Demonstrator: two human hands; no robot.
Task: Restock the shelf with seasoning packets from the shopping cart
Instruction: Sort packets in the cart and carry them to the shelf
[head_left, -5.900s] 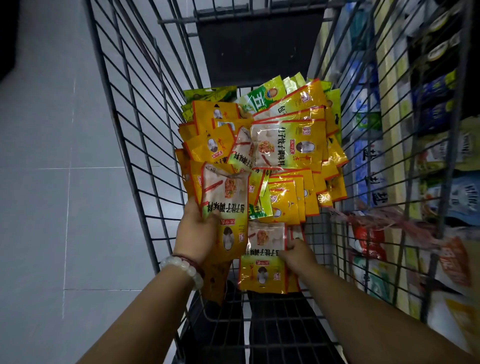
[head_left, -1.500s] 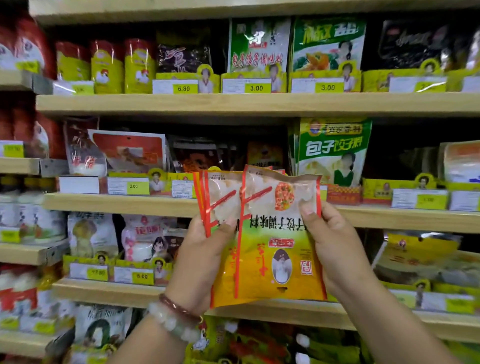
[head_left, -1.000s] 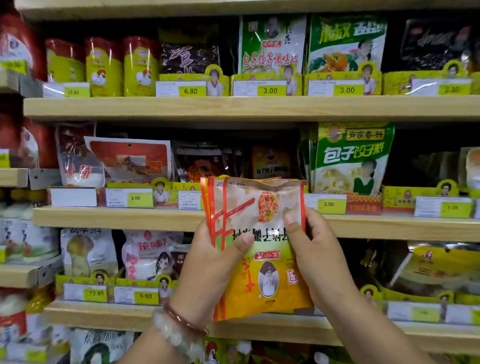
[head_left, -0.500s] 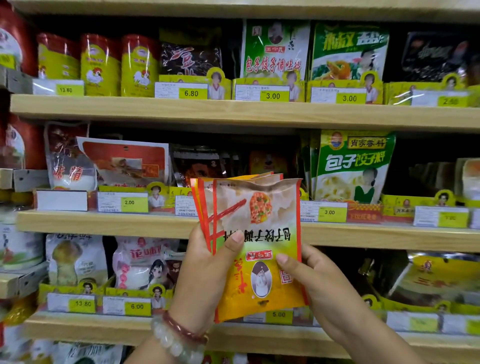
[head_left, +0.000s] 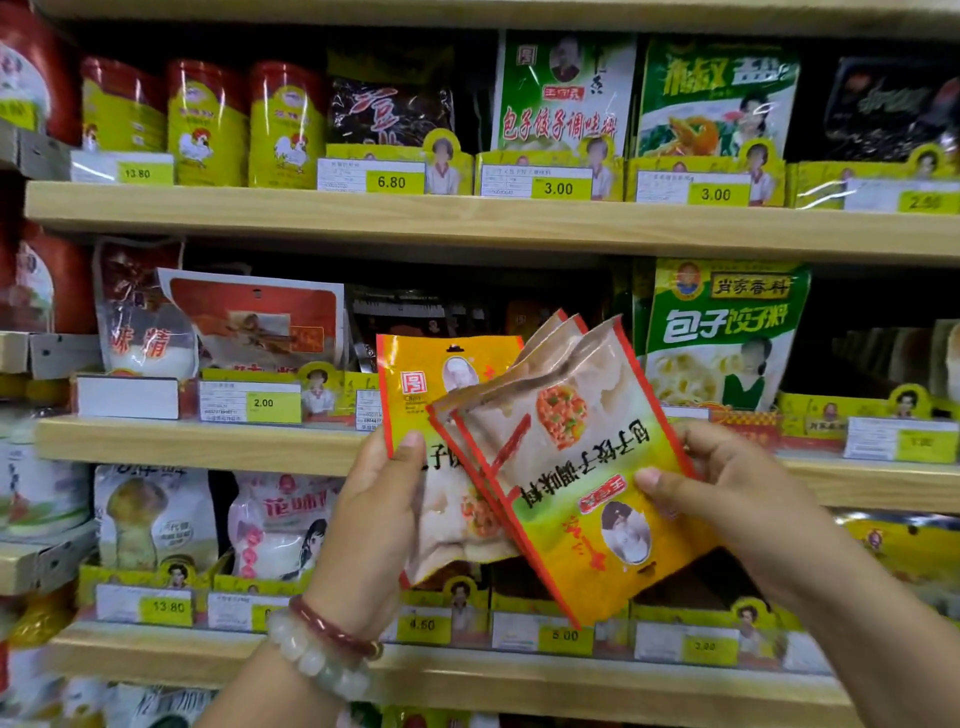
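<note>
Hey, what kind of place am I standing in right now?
Most likely a grocery shop's seasoning aisle. Light wooden shelves hold rows of printed food pouches, yellow price tags line the shelf edges, and both hands, left hand and right hand, hold orange-and-yellow seasoning packets in front of them.

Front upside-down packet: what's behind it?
Behind the front packet: more fanned packets, and an upright one held by the left hand. Their count is hidden.

Two bracelets are worn on the left wrist, a thin dark red band (head_left: 337, 626) beside a string of pale, translucent round beads (head_left: 311, 662), while both forearms are left bare of sleeves.
</note>
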